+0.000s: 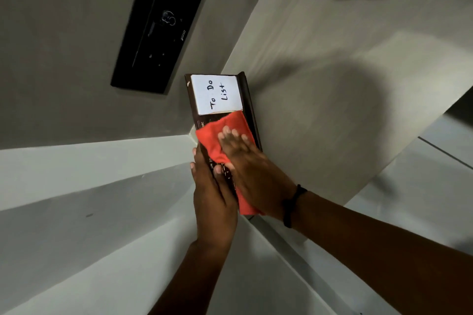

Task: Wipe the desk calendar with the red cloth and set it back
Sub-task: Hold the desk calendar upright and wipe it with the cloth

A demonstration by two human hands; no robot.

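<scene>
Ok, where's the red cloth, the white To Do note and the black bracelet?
Red cloth point(212, 135), head view, bare upper-left part.
White paper To Do List note point(217, 93), head view, middle.
Black wrist bracelet point(294, 201), head view, upper band.

Red cloth, dark brown desk calendar, white black-lettered note.

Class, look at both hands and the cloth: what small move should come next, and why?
Probably slide the right hand and red cloth further up the calendar, toward the "To Do List" note. The left hand steadies the near end, and the far end looks unwiped.
</scene>
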